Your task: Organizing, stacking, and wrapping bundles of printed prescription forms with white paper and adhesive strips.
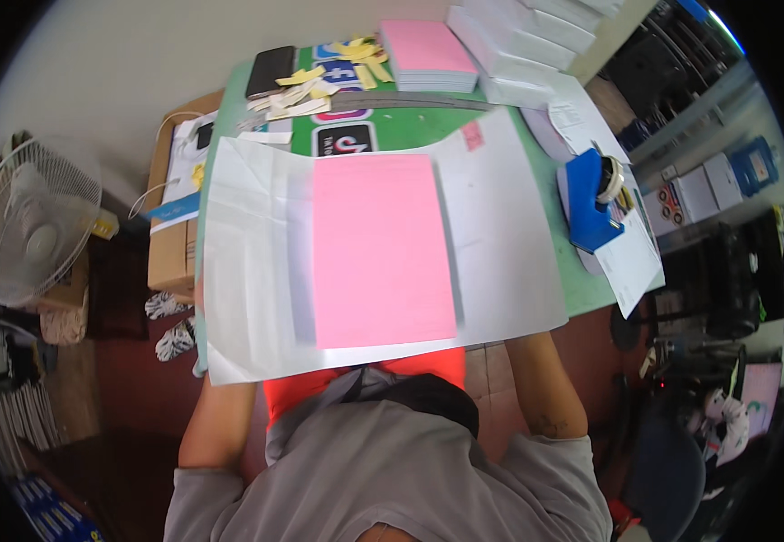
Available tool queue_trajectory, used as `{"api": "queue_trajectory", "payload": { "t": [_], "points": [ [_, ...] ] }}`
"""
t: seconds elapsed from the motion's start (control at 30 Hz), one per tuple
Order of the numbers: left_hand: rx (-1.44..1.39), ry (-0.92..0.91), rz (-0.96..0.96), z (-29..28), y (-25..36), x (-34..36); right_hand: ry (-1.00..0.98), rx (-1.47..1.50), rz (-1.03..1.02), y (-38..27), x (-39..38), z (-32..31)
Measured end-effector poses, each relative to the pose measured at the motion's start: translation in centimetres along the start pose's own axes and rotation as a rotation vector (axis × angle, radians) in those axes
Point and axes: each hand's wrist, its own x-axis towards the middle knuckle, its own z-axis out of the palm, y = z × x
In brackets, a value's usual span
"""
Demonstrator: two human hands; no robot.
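A large white sheet (pixel 509 235) lies spread across the green table (pixel 586 289), with its edges curling and creased at the left. A rectangular pink paper or paper stack (pixel 383 253) rests on its middle. My left forearm (pixel 220 425) and right forearm (pixel 541 379) reach up to the sheet's near edge, where both hands are hidden beneath it; whether they grip it I cannot tell. To the right stands a blue tape dispenser (pixel 582 217) beside loose white papers (pixel 627 271).
At the back are a pink-topped paper stack (pixel 428 45), white wrapped packages (pixel 518 36), yellow paper scraps (pixel 365 59), a metal ruler (pixel 410 101) and a dark notebook (pixel 270 72). A fan (pixel 39 239) and cardboard box (pixel 170 262) stand left, a chair (pixel 654 470) at lower right.
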Motion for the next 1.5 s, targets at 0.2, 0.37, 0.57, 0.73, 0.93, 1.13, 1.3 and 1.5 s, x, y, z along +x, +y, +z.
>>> {"api": "queue_trajectory", "payload": {
  "t": [0.2, 0.37, 0.57, 0.73, 0.93, 1.13, 1.3, 1.5],
  "points": [
    [-0.014, 0.063, -0.014, 4.2, -2.6, -0.8, 0.108, 0.066, 0.133, 4.3, -1.4, 1.0],
    [-0.078, 0.145, -0.077, 6.1, -4.3, -0.6, 0.141, -0.213, 0.060, 4.9, -1.8, 0.4],
    [0.054, 0.279, -0.164, 8.8, -5.1, 0.9, 0.192, -0.080, 0.138, 5.6, -1.3, 1.2],
    [0.173, 0.082, -0.105, 10.3, -4.0, 1.5, 0.152, 0.210, 0.296, 4.1, 1.7, 4.3],
    [0.137, 0.029, -0.136, 13.2, -2.5, 2.5, 0.122, 0.255, 0.354, -0.6, 3.0, 7.1],
    [-0.003, -0.039, -0.174, 12.9, -2.3, 2.5, 0.128, 0.465, 0.427, -0.8, 2.6, 8.6],
    [0.210, 0.165, -0.301, 12.0, -2.7, 1.2, 0.193, 0.496, 0.403, 3.0, 1.7, 6.2],
    [-0.368, -0.386, -0.157, 11.8, -2.1, 1.8, 0.009, 0.065, 0.158, 0.0, 0.3, 7.2]
  ]
}}
